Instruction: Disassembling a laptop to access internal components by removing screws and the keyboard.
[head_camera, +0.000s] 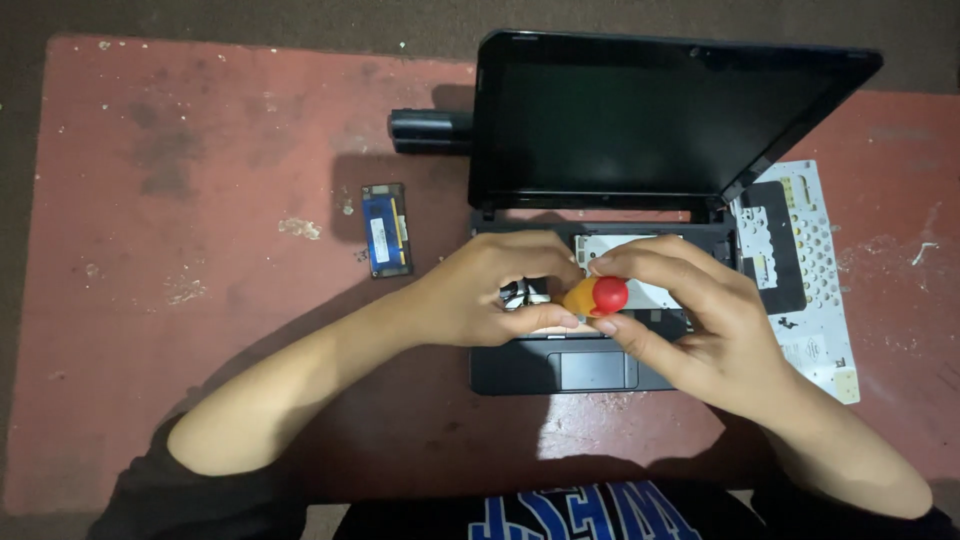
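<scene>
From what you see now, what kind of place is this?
Probably an informal electronics repair spot: an opened laptop with its keyboard panel removed, a loose memory module, and a screwdriver held by both hands on a worn red table.

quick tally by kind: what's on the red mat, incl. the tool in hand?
Laptop, open, keyboard removed: 1
Keyboard, lying face down right of the laptop: 1
Memory module, blue: 1
Black cylindrical part, probably the battery: 1
Screwdriver, orange-and-red handle, held by both hands: 1
Total: 5
</scene>
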